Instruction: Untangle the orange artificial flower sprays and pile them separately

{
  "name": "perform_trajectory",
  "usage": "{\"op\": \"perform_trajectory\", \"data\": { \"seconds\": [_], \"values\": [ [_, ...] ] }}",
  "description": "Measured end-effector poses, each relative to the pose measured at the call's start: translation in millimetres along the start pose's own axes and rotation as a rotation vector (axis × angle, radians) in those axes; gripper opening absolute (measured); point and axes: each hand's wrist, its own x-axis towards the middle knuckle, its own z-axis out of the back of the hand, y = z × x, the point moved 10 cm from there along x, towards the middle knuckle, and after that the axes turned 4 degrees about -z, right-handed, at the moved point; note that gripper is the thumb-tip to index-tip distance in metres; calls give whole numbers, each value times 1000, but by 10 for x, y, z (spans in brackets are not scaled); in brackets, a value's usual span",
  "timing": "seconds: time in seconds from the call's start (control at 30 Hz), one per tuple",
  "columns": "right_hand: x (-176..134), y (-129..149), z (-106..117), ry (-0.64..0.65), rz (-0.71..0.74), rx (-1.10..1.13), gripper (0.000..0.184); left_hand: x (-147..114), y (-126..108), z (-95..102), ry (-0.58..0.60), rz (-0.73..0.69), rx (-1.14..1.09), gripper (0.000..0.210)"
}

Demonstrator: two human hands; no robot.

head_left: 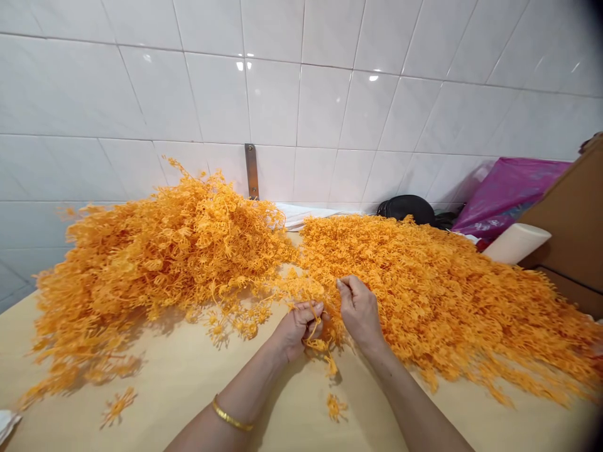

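My left hand [304, 326] is closed in a pinch on an orange plastic flower strand [319, 344], whose lower end hangs below the fingers. Just to its right and slightly higher, my right hand [358, 307] is also closed, thumb against forefinger; whatever sits in that pinch is too small to make out. Behind the hands, a large heap of orange plastic flowers [188, 245] rises on the left. A second, broader heap of the same flowers [452, 295] spreads over the right side. One loose flower [336, 408] lies on the table below my hands.
Another loose flower [117, 407] lies on the pale table [188, 402] at front left. Along the tiled wall are a metal bracket [252, 171], white cloth [306, 215], a black case [407, 208] and a purple bag [504, 191]. A white roll [518, 243] leans by a cardboard box [572, 220].
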Motion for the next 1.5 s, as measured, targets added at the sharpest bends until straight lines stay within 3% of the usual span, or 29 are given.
{"op": "perform_trajectory", "data": {
  "seconds": [0.1,0.2,0.27,0.47,0.7,0.77,1.03,1.5],
  "values": [
    [69,-80,251,-149,-26,-82,24,-14,-5,-16,11,-1,-4,26],
    [122,-458,633,-338,-283,-117,25,-26,-56,20,-13,-20,-24,26],
    [125,-615,751,-379,-379,-46,27,-28,-78,40,-24,-27,-21,27],
    [120,-272,314,-73,-164,165,24,-21,-37,28,5,-14,36,27],
    [93,-153,-121,277,-97,173,30,-29,5,7,33,12,70,29],
    [76,-109,-165,317,-71,230,28,-32,12,12,33,11,109,29],
    [26,-286,135,-101,-252,377,33,-47,-7,-104,124,-52,143,30],
    [35,-492,156,-263,-409,541,34,-132,-118,-321,207,-80,134,32]
  ]
}}
